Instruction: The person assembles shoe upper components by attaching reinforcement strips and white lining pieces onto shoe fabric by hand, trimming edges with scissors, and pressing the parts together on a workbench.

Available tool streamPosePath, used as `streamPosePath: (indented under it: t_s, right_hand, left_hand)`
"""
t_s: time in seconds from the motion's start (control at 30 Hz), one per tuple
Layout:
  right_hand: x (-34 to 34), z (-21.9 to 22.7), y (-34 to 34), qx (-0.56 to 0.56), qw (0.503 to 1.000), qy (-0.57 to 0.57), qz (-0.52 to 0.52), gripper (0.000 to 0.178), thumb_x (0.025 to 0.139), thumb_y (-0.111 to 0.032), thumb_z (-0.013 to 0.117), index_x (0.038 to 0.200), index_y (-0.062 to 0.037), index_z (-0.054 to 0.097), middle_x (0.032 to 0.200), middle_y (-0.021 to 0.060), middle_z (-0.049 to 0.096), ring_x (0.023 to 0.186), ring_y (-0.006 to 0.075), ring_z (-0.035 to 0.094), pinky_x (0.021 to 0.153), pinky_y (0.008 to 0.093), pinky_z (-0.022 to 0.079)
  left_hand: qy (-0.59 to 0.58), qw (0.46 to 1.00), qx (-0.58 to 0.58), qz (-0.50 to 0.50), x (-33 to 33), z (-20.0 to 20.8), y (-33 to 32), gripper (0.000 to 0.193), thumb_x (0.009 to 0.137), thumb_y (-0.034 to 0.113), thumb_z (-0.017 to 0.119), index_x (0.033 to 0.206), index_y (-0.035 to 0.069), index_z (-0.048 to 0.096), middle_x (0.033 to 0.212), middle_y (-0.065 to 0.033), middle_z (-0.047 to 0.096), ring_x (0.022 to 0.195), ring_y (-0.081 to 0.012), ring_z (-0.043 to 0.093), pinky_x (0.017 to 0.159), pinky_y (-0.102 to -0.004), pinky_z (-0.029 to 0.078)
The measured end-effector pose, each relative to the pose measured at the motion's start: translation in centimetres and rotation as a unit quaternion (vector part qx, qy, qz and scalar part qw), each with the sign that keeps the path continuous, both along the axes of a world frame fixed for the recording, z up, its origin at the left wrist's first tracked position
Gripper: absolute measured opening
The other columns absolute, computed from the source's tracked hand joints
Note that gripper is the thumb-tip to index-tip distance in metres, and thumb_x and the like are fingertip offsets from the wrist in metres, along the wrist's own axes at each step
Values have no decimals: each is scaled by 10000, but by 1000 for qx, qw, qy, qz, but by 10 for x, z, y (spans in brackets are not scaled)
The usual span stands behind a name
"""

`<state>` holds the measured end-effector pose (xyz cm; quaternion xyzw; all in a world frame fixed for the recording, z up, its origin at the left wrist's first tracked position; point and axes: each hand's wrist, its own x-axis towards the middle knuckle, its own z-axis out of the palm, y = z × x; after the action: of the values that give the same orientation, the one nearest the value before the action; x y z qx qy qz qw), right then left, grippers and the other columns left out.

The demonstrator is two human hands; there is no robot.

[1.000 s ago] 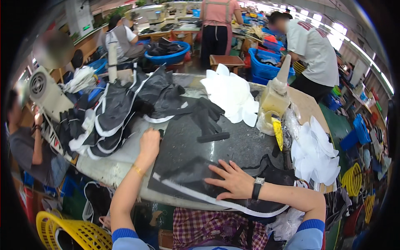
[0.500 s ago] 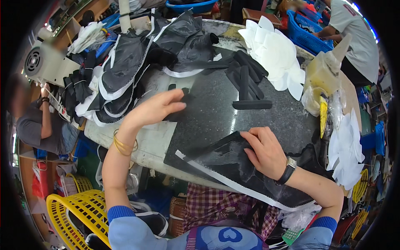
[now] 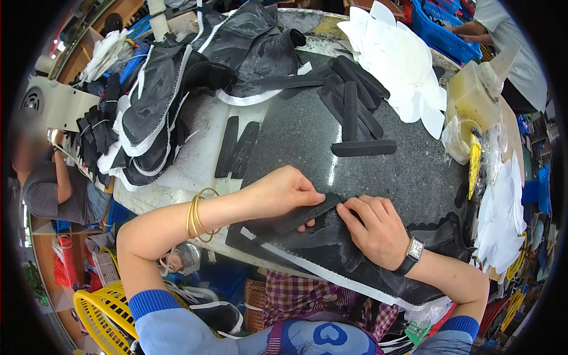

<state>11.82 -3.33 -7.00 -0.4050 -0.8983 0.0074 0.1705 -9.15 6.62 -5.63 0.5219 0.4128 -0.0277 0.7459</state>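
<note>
A black shoe upper piece (image 3: 390, 275) with a white zigzag-stitched edge lies along the table's near side. My left hand (image 3: 284, 192) pinches a black strip (image 3: 302, 216) between thumb and fingers, at the upper's far edge. Close to its right, my right hand (image 3: 376, 231) has thumb and forefinger closed at the corner of that same edge, its other fingers curled over the piece. Two more black strips (image 3: 227, 148) lie side by side beyond my left wrist. A loose pile of black strips (image 3: 350, 109) sits farther away on the dark slab (image 3: 290, 136).
Stacked black uppers (image 3: 155, 103) with white edges cover the far left. White cut pieces (image 3: 396, 62) fan out at the far right, with more white pieces (image 3: 500, 216) at the right. A yellowish glue container (image 3: 473, 97) stands there. A yellow basket (image 3: 106, 313) is below left. Two people work nearby.
My left hand has moved right and nearer, from the two strips to the upper's edge, and now holds a strip. My right hand stays at the upper, its fingers slightly shifted.
</note>
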Motion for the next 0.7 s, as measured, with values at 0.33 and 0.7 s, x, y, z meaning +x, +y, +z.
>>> streamPosePath:
  t_s: [0.33, 0.7]
  right_hand:
    - [0, 0, 0, -48, 999, 16, -4, 435, 655, -53, 600, 1083, 25, 583, 1100, 112, 531, 1019, 252, 515, 840, 363, 421]
    - [-1, 3, 5, -20, 999, -21, 42, 343, 705, -70, 556, 1009, 86, 590, 1171, 148, 539, 1039, 233, 532, 836, 325, 439]
  left_hand:
    - [22, 996, 84, -9, 4, 2, -2, 310, 906, 184, 539, 798, -88, 642, 659, -93, 654, 536, -128, 618, 513, -245, 484]
    - [131, 991, -13, -8, -42, 9, 0, 454, 910, 353, 534, 796, -75, 631, 663, -126, 651, 551, -163, 643, 497, -238, 508]
